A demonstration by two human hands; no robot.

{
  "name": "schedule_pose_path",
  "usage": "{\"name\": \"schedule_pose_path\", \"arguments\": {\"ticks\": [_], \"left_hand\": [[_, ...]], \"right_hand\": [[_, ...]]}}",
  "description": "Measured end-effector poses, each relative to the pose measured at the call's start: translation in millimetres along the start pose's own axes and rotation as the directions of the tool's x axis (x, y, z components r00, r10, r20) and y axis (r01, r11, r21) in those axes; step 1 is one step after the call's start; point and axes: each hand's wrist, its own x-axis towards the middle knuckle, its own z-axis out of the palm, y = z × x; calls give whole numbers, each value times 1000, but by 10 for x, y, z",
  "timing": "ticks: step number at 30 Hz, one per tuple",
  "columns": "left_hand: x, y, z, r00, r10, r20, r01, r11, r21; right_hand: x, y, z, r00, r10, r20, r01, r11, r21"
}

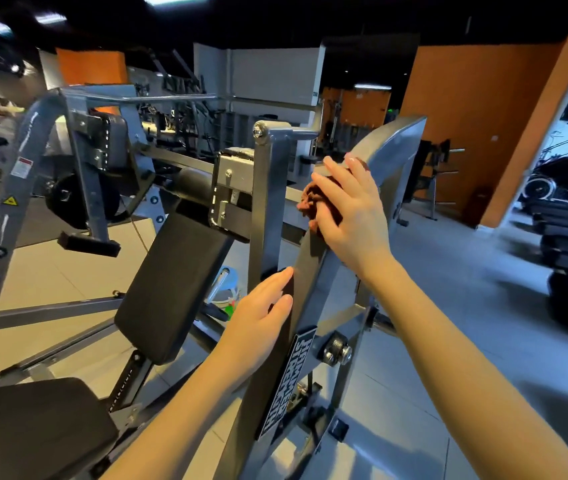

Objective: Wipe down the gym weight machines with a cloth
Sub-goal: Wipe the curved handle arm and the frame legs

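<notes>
Nearest, at lower left, a black seat pad (26,427) sits below a tilted black back pad (175,282). Just right, the left hand (258,320) lies flat against the weight machine's slanted grey beam (391,157), fingers straight and holding nothing. Higher up the beam, the right hand (348,209) presses a bunched reddish-brown cloth (310,199) under spread, nearly straight fingers. Pale floor tiles (50,271) lie beneath, and an orange wall (476,116) stands far right.

The cloth (311,199) lies on the frame beam (308,261), with the back pad (175,289) left of it.
</notes>
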Motion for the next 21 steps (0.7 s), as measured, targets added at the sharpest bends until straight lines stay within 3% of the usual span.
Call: {"name": "schedule_pose_path", "arguments": {"ticks": [5,9,14,18,21], "left_hand": [[8,-40,-43,998,-28,48,37,983,-181],[-6,-79,-107,997,-40,73,59,956,-286],[-45,-158,-202,989,-67,129,105,944,-313],[-71,-194,-202,983,-86,163,141,922,-360],[-100,-198,-180,983,-101,152,156,896,-415]], "right_hand": [[-94,-141,100,954,286,-92,-278,956,95],[-572,-392,176,971,238,-19,-238,971,22],[-386,-356,128,979,203,-4,-201,967,-157],[-467,-455,238,957,273,-101,-286,947,-146],[-800,-538,358,971,223,-79,-232,965,-124]]}}
